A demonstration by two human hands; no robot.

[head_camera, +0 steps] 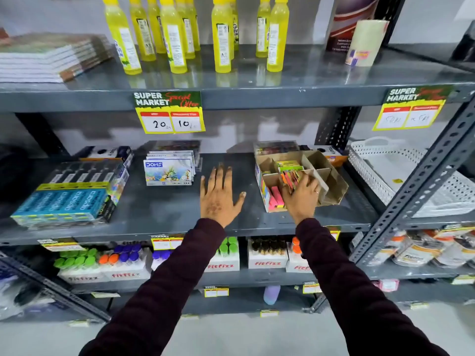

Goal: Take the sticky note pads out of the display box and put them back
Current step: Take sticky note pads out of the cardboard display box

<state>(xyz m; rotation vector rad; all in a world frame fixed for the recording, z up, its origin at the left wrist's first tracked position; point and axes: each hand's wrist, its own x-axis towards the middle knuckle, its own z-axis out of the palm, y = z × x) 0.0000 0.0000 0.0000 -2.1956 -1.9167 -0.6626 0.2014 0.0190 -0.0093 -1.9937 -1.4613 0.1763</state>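
Sticky note pads point(289, 179) gripped in display box point(331, 187) by right hand point(300, 195); left hand point(218, 195) flat, empty.

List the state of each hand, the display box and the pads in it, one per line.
Left hand: open, flat on the bare shelf, holding nothing.
Right hand: fingers closed around a bunch of sticky note pads in the box.
Display box: open-topped, tilted, right-hand compartments empty.
Pink pads: in the front-left compartment.
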